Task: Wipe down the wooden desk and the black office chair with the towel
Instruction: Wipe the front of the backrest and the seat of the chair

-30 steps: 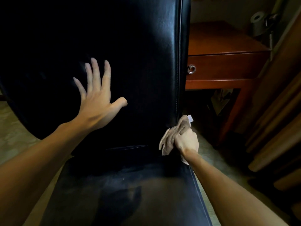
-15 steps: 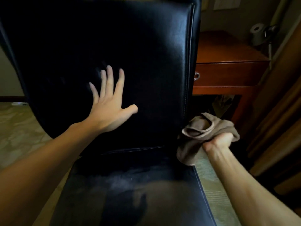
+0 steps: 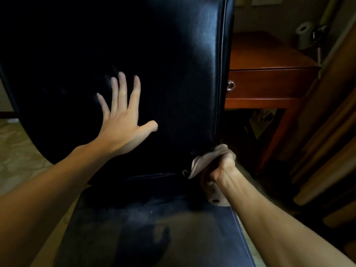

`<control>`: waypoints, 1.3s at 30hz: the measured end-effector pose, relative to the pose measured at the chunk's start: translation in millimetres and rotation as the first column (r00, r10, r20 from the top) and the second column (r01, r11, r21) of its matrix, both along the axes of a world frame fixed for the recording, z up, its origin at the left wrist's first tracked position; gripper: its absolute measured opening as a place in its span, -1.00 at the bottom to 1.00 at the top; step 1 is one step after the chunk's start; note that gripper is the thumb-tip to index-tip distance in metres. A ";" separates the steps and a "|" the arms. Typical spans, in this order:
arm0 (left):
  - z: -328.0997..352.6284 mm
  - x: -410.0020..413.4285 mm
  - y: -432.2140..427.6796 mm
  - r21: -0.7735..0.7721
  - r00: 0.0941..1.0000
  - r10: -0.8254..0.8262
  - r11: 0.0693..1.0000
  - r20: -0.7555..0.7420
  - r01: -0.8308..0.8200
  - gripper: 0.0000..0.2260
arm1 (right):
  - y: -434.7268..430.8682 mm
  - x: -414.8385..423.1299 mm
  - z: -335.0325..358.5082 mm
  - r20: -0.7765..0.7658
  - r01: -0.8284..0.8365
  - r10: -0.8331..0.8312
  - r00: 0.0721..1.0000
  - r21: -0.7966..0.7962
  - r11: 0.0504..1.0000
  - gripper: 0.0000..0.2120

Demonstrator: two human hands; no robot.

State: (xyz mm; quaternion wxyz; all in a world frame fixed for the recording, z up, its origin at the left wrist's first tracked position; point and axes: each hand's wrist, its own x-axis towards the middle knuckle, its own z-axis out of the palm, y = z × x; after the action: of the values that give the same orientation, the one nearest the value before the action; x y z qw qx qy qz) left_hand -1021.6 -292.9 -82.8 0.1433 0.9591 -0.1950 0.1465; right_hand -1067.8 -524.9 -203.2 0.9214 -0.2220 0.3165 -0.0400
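Black chair (image 3: 173, 74), greyish (perhaps beige) towel (image 3: 204, 160).

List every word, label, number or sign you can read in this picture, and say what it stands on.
None can be read.
The pale panels at the top edge, above the wooden desk, are too blurred to tell.
The black office chair and the towel show no lettering.

chair back (image 3: 173, 64) blocks ahead, desk (image 3: 269, 81) right
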 end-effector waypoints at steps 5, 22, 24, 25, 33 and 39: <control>-0.2 -0.8 -4.3 0.004 1.000 0.004 1.000 0.007 -0.004 0.00 | -80.4 -5.9 27.9 0.166 0.263 -0.240 0.957 -0.136 0.955 -0.64; -0.9 -2.5 -5.9 0.014 0.999 0.032 0.999 0.041 -0.033 0.01 | 2.1 -12.9 1.4 -0.038 0.022 -0.024 0.999 -0.037 0.999 -0.66; -2.7 -3.0 -5.8 0.014 0.998 0.043 0.999 0.044 -0.044 0.02 | -1.0 -12.8 5.3 -0.037 0.043 -0.044 0.998 -0.015 0.999 -0.67; -4.3 -2.8 -6.2 0.012 0.997 0.047 0.999 0.054 -0.047 0.02 | -4.2 -15.1 9.8 -0.055 0.062 -0.064 0.996 -0.032 0.998 -0.65; -7.7 2.4 -1.6 -0.010 0.996 0.022 1.000 0.084 -0.022 -0.01 | 4.4 -25.2 8.4 -0.094 0.174 -0.168 0.981 0.059 0.983 -0.51; -5.0 -0.7 -1.4 -0.051 0.999 0.002 0.999 0.054 0.000 -0.03 | 4.8 -21.4 26.4 -0.067 0.123 -0.125 0.990 -0.034 0.992 -0.58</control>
State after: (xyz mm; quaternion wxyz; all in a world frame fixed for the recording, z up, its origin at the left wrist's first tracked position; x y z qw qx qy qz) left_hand -1022.4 -294.3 -87.8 0.1623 0.9509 -0.1946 0.1775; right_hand -1089.2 -520.1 -176.8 0.9022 -0.2170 0.3607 -0.0943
